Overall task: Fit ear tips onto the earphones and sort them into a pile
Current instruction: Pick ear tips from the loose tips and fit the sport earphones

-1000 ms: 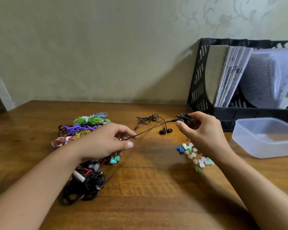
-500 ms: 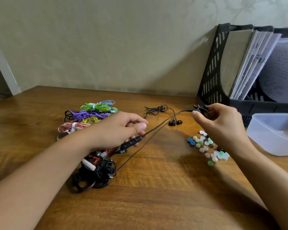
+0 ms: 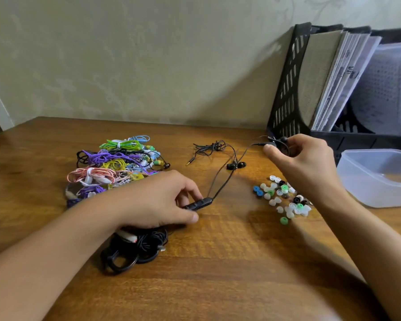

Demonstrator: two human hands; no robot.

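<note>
A heap of coloured earphones [image 3: 116, 163] lies on the counter [image 3: 218, 262] just behind the left hand [image 3: 158, 200], whose fingers [image 3: 190, 193] pinch the black inline remote [image 3: 198, 203]. Its cable [image 3: 222, 181] runs up to the right hand [image 3: 303, 163], fingers curled round black earbuds [image 3: 281, 140]. Loose ear tips [image 3: 280, 195] lie just beneath that hand.

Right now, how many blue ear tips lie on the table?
2: one blue ear tip at the scatter's left edge, another beside it; the right hand may hide more.
</note>
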